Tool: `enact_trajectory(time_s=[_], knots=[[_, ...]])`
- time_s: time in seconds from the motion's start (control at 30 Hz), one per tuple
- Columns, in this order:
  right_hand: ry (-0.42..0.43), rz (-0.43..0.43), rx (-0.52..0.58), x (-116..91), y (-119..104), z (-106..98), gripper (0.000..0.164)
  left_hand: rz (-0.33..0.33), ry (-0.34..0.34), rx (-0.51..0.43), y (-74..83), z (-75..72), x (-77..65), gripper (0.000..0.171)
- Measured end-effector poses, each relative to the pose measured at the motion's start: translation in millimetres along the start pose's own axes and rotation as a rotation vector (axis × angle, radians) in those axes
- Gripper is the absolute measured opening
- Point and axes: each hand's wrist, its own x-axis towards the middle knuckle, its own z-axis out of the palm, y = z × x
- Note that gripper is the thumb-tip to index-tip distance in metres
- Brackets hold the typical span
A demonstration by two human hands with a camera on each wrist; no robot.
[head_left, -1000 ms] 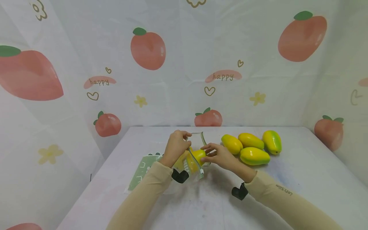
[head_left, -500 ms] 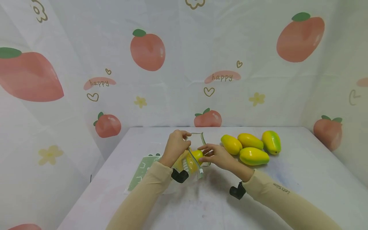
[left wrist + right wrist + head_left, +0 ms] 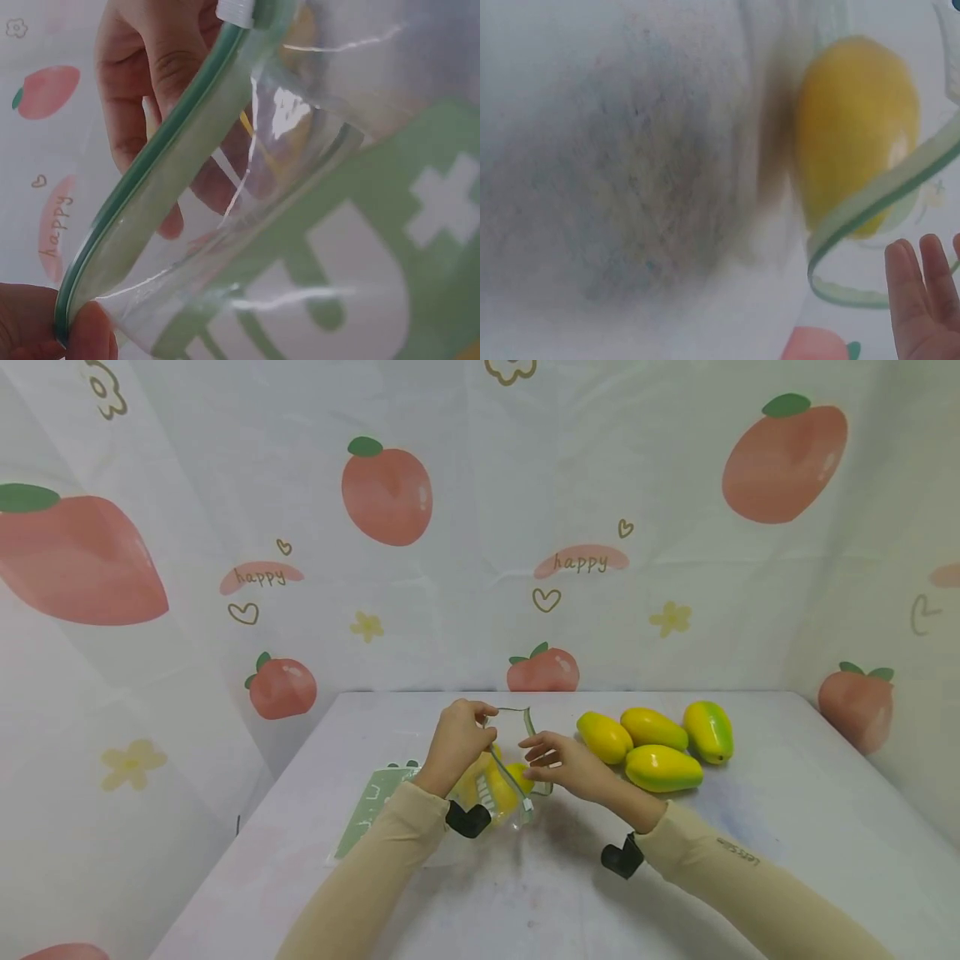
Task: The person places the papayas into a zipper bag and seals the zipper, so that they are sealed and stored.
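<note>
My left hand [image 3: 459, 743] pinches the rim of a clear zip bag [image 3: 161, 150] with green trim and a white slider, its mouth spread wide. In the left wrist view, the left finger and thumb [image 3: 91, 334] grip the zip strip at one corner. A yellow fruit [image 3: 855, 120], shaped like a papaya or mango, lies inside the bag. More yellow shows through the plastic in the head view; how many fruits are inside I cannot tell. My right hand [image 3: 566, 767] is at the bag's mouth, fingers extended and holding nothing; in the right wrist view its fingers [image 3: 915, 292] are apart from the fruit.
Several yellow-green fruits of the same kind, among them a front one [image 3: 663, 767], lie right of the bag. A flat green-printed bag [image 3: 371, 806] lies on the table [image 3: 525, 910] to the left. A fruit-printed cloth [image 3: 450, 585] hangs behind.
The yellow fruit at the bag's mouth has gone down and left, deeper into the bag. My right fingers have come away from it. The left hand keeps its place on the rim.
</note>
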Motion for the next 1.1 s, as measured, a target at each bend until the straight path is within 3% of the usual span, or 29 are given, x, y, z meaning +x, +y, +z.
enact_trajectory(time_s=[0.4,0.77,1.1], knots=[[0.049,-0.018,0.042,-9,2,-24,0.044,0.004,0.006,-0.015,0.1,-0.7,-1.7,0.030],[0.147,-0.007,0.035,-32,5,-68,0.045,0.004,-0.007,-0.068,-0.3,-2.1,-3.0,0.032],[0.201,-0.088,0.056,-54,9,-97,0.045,-0.013,-0.015,-0.062,-0.4,-1.7,-3.2,0.032]])
